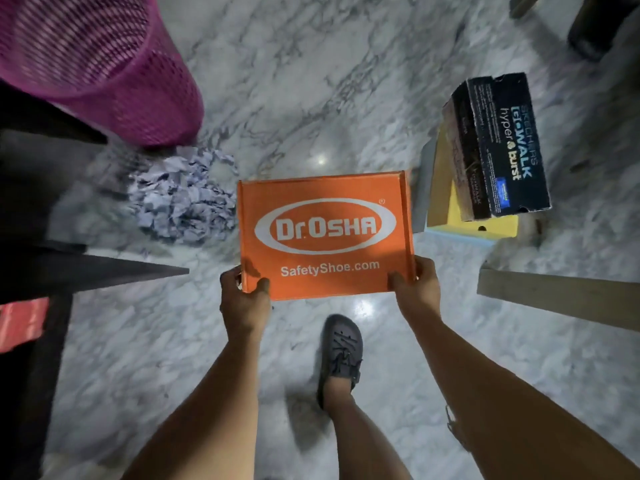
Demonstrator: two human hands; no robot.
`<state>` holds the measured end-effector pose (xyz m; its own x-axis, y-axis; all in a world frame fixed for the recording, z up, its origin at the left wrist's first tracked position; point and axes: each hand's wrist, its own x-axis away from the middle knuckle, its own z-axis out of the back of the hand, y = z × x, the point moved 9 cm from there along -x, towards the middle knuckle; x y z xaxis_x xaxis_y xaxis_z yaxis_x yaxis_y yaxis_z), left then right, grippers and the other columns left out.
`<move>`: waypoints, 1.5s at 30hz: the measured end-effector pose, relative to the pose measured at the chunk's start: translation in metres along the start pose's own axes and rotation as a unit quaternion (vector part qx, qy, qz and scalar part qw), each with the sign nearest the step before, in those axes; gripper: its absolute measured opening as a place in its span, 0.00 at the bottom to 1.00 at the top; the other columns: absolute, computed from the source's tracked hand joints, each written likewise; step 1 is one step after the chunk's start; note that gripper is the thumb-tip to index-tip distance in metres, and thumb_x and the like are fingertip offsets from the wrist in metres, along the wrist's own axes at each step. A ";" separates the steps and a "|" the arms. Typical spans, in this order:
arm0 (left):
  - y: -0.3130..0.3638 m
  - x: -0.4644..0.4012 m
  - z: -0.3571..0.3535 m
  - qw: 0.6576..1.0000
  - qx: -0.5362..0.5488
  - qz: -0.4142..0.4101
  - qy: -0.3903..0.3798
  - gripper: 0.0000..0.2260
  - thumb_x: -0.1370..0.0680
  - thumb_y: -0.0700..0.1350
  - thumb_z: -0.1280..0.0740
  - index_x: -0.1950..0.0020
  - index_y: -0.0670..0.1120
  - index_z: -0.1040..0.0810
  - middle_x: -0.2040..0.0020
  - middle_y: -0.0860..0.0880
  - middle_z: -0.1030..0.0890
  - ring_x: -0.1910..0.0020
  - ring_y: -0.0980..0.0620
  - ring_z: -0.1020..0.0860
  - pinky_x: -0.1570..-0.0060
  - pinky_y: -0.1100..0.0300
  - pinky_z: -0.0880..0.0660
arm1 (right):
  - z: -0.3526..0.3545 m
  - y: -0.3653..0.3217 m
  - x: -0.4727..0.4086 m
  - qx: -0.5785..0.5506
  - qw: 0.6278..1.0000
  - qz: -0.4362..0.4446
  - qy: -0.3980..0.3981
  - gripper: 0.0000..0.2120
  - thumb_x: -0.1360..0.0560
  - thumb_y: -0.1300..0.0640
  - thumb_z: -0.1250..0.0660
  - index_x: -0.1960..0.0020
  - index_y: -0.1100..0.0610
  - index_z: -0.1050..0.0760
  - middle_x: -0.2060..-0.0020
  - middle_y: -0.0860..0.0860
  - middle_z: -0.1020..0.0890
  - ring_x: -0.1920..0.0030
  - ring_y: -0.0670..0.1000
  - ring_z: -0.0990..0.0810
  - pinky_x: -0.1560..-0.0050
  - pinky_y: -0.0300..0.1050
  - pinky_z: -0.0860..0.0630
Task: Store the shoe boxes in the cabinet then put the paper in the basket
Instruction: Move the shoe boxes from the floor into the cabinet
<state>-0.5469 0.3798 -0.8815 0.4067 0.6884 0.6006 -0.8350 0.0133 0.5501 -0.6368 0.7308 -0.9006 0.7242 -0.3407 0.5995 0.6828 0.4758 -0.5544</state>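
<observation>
An orange shoe box (325,235) printed "Dr.OSHA" and "SafetyShoe.com" is held flat above the marble floor (277,81), gripped at its two near corners: the left hand (244,301) is closed on the near-left corner with the thumb lying on the lid, and the right hand (414,285) is closed on the near-right corner in the same way. A heap of crumpled paper (180,195) is seen on the floor just left of the box, at the foot of a pink mesh basket (104,64) — the basket stands upper left. To the right, a black shoe box (498,147) is propped tilted on a yellow box (474,223). A foot in a grey sandal (341,351) is planted below the held box. Dark furniture (34,237) is seen at the left edge — its kind cannot be told.
</observation>
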 end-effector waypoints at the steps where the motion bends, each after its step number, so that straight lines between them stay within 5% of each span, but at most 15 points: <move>1: -0.005 0.016 0.021 1.000 0.024 0.012 0.005 0.16 0.23 0.45 0.30 0.37 0.49 0.27 0.46 0.53 0.22 0.52 0.52 0.24 0.55 0.62 0.29 | 0.005 -0.005 0.023 0.003 1.000 0.013 -0.001 0.20 0.22 0.57 0.31 0.32 0.52 0.30 0.47 0.45 0.22 0.50 0.49 0.21 0.50 0.41 0.22; 4: -0.031 0.073 0.102 0.992 0.102 0.058 0.044 0.13 0.23 0.46 0.30 0.41 0.51 0.28 0.48 0.52 0.22 0.51 0.48 0.23 0.52 0.56 0.28 | 0.016 -0.028 0.109 0.034 0.998 0.058 -0.010 0.24 0.26 0.50 0.29 0.33 0.54 0.29 0.47 0.49 0.19 0.48 0.54 0.19 0.46 0.51 0.22; 9: -0.110 0.178 0.269 0.960 0.200 0.121 0.151 0.10 0.23 0.43 0.32 0.43 0.52 0.26 0.49 0.50 0.19 0.53 0.47 0.22 0.55 0.56 0.29 | -0.003 -0.058 0.284 0.061 0.987 0.126 -0.083 0.29 0.37 0.46 0.33 0.39 0.55 0.27 0.52 0.55 0.19 0.55 0.57 0.21 0.61 0.45 0.31; 13: -0.180 0.259 0.398 0.917 0.259 0.169 0.252 0.12 0.24 0.41 0.32 0.42 0.52 0.25 0.45 0.47 0.17 0.53 0.47 0.22 0.55 0.57 0.31 | -0.045 -0.083 0.410 0.084 0.971 0.163 -0.156 0.29 0.45 0.40 0.32 0.45 0.47 0.27 0.52 0.57 0.19 0.57 0.56 0.21 0.57 0.49 0.29; 18: -0.222 0.307 0.533 0.857 0.297 0.174 0.384 0.12 0.26 0.39 0.32 0.47 0.54 0.26 0.45 0.44 0.17 0.50 0.39 0.19 0.53 0.54 0.25 | -0.109 -0.167 0.547 0.093 0.932 0.269 -0.224 0.27 0.36 0.47 0.33 0.38 0.49 0.26 0.54 0.50 0.17 0.53 0.56 0.18 0.54 0.47 0.29; 25: -0.206 0.317 0.705 0.794 0.341 0.083 0.496 0.21 0.25 0.39 0.32 0.33 0.48 0.25 0.38 0.45 0.18 0.38 0.41 0.21 0.41 0.51 0.25 | -0.186 -0.327 0.704 0.054 0.871 0.414 -0.257 0.20 0.29 0.55 0.32 0.37 0.51 0.25 0.55 0.49 0.20 0.55 0.56 0.24 0.52 0.45 0.31; 30: -0.198 0.300 0.790 0.756 0.373 0.050 0.536 0.22 0.24 0.36 0.33 0.30 0.41 0.27 0.35 0.40 0.21 0.36 0.42 0.23 0.43 0.62 0.31 | -0.270 -0.398 0.763 0.037 0.842 0.427 -0.328 0.27 0.33 0.50 0.35 0.34 0.39 0.26 0.47 0.47 0.15 0.47 0.54 0.17 0.43 0.57 0.19; 34: -0.211 0.269 0.831 0.727 0.378 0.042 0.572 0.24 0.25 0.34 0.33 0.29 0.39 0.28 0.37 0.40 0.20 0.40 0.45 0.21 0.46 0.69 0.33 | -0.340 -0.425 0.823 0.066 0.783 0.473 -0.398 0.32 0.24 0.52 0.30 0.22 0.44 0.37 0.41 0.45 0.20 0.40 0.48 0.22 0.37 0.47 0.27; 37: -0.213 0.255 0.840 0.740 0.352 0.059 0.570 0.26 0.23 0.32 0.35 0.24 0.41 0.34 0.34 0.43 0.23 0.36 0.51 0.25 0.37 0.62 0.32 | -0.381 -0.427 0.843 0.105 0.739 0.509 -0.428 0.36 0.22 0.46 0.29 0.20 0.41 0.43 0.34 0.48 0.23 0.38 0.47 0.26 0.38 0.49 0.27; 41: -0.227 0.224 0.843 0.714 0.373 0.126 0.579 0.23 0.20 0.36 0.36 0.25 0.37 0.35 0.32 0.36 0.24 0.32 0.39 0.26 0.30 0.47 0.31 | -0.429 -0.440 0.853 0.145 0.728 0.511 -0.434 0.33 0.23 0.39 0.31 0.23 0.41 0.40 0.30 0.51 0.26 0.34 0.54 0.24 0.39 0.51 0.26; 45: -0.227 0.205 0.848 0.665 0.409 0.211 0.588 0.16 0.19 0.40 0.36 0.33 0.34 0.26 0.39 0.34 0.20 0.39 0.37 0.21 0.44 0.53 0.27 | -0.449 -0.451 0.861 0.163 0.730 0.521 -0.412 0.32 0.23 0.37 0.33 0.25 0.46 0.39 0.31 0.53 0.28 0.36 0.59 0.22 0.41 0.56 0.21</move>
<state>0.0401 -0.0969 -0.3910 -0.7728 0.6030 0.1979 -0.1059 -0.4300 0.8966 -0.2783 -0.1412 -0.3935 0.4394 0.8824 0.1683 -0.3532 0.3420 -0.8708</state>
